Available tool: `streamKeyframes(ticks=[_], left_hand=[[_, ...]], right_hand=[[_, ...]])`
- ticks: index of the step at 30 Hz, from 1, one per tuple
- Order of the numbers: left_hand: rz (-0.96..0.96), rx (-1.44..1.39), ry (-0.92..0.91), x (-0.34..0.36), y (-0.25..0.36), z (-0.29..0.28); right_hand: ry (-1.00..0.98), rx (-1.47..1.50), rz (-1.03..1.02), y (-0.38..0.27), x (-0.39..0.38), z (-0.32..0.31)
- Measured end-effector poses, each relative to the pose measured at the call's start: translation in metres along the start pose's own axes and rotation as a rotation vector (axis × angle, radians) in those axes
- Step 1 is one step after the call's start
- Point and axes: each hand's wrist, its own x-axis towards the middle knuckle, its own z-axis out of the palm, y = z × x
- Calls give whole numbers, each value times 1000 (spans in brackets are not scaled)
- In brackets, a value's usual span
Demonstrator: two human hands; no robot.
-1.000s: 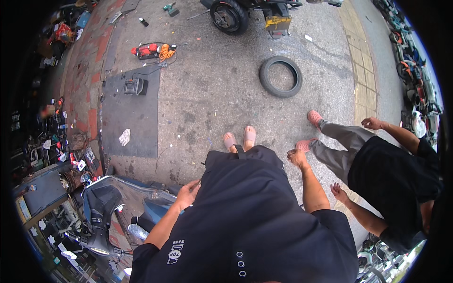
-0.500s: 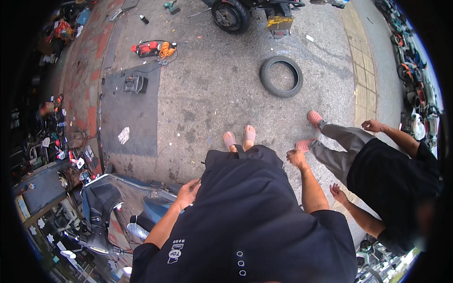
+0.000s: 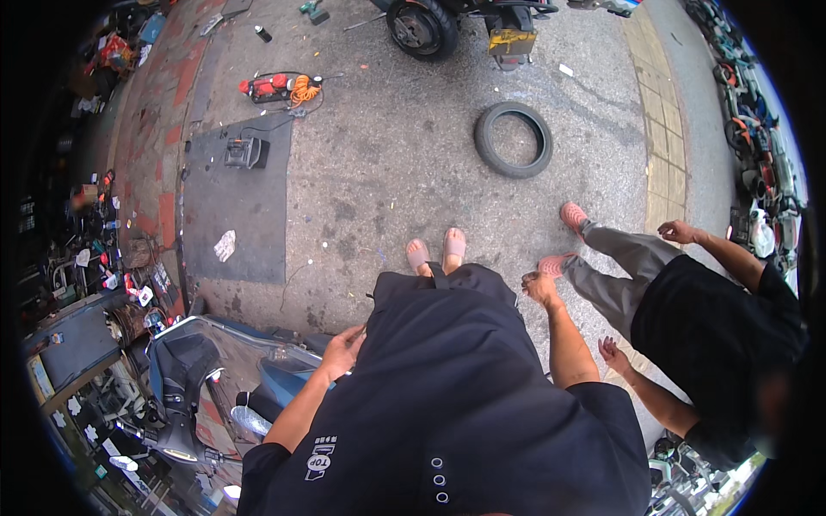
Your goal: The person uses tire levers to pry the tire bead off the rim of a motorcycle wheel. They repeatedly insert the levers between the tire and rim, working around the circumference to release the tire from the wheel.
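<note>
My left hand (image 3: pixel 342 351) hangs beside my dark clothing (image 3: pixel 447 370), open, its fingers loosely bent against the fabric and partly hidden by it. A blue scooter (image 3: pixel 185 361) stands just left of that arm. My right hand (image 3: pixel 540 286) hangs open on the other side, fingers loosely curled, with no held object visible. Beyond my sandalled feet (image 3: pixel 454 248) a loose black tire (image 3: pixel 486 142) lies on the concrete (image 3: pixel 370 163).
Another person (image 3: pixel 705 310) stands close on my right. Ahead are a scooter's rear wheel (image 3: pixel 411 30), a red tool with orange hose (image 3: pixel 274 86), a black case (image 3: pixel 245 152) on a grey mat (image 3: pixel 232 198) and a drill (image 3: pixel 310 12). Parts clutter (image 3: pixel 112 284) lines the left; parked scooters (image 3: pixel 744 129) the right.
The other person's lower hand has shifted a little to the left. My hands stay where they were.
</note>
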Motion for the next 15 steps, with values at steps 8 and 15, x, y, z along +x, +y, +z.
streamKeyframes(ticks=[8, 15], left_hand=[[-2, 30, 56, -10, -6, -11], [6, 34, 12, 0, -2, -5]], right_hand=[[-122, -389, 11, -131, -5, -49], [-44, -430, -54, -93, -19, -53]])
